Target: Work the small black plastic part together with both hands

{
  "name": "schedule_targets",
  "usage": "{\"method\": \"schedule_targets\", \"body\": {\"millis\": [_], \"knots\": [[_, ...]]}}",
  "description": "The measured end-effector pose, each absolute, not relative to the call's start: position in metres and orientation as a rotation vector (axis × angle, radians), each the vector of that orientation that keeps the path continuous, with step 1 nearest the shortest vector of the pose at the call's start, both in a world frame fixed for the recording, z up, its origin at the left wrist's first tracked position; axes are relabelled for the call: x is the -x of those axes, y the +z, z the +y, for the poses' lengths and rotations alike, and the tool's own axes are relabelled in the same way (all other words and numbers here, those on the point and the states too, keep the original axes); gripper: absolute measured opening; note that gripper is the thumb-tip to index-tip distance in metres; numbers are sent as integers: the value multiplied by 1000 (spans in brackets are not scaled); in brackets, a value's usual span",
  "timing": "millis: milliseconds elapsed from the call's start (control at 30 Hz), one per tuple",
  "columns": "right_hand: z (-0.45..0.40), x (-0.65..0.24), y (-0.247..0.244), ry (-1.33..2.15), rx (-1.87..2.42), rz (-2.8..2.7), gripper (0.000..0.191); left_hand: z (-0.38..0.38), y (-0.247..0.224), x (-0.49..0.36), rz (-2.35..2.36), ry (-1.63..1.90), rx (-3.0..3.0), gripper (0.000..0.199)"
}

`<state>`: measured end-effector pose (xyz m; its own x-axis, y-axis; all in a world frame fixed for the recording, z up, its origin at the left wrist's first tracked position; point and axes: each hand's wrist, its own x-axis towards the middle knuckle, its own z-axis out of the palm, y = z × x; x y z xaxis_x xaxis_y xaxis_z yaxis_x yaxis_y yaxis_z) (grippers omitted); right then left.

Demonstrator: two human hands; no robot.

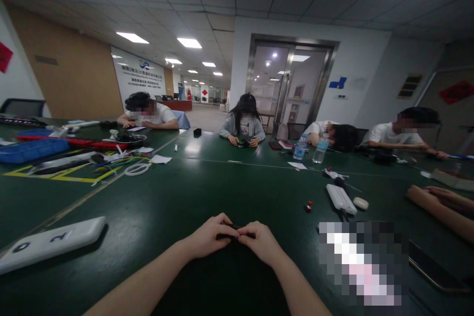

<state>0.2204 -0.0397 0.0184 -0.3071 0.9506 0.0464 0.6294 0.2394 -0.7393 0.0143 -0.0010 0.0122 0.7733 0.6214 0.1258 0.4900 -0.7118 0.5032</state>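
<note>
Black part (235,233) sits pinched between our left hand (207,237) and right hand (260,243), each grip narrow. A slip could drop it onto the dark green worktop (177,197), hiding it.

Water bottle (321,148) mid-table; blue tray (33,151) left, seemingly plastic.

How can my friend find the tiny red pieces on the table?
Find the big dark green table. Ahead of the person's right hand, a white ribbed block lies on it. The tiny red pieces sit just left of that block, much smaller than it, and bright red.
</note>
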Motion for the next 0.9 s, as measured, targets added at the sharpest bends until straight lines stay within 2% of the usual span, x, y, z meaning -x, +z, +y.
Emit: {"method": "schedule_targets", "body": {"millis": [67,167,267,400,500,733,900], "knots": [[-38,-223,14,870,1425,-1983,22,-1,13,-16,838,393,-2601,37],[-36,-231,9,899,1489,-1808,37,8,15,-5,949,393,-2716,39],[-33,-246,6,892,1558,-1654,37,29,18,32,1386,387,-2652,38],[-31,-259,7,897,1584,-1561,32,56,18,102,2298,423,-1930,42],[-31,-259,8,918,1600,-1588,29,64,13,134,2667,644,-1352,47],[-31,-258,8,955,1612,-1626,28,71,-1,137,2706,773,-1336,46],[-29,-259,7,928,1597,-1659,28,73,-3,152,2619,717,-1507,45]]}}
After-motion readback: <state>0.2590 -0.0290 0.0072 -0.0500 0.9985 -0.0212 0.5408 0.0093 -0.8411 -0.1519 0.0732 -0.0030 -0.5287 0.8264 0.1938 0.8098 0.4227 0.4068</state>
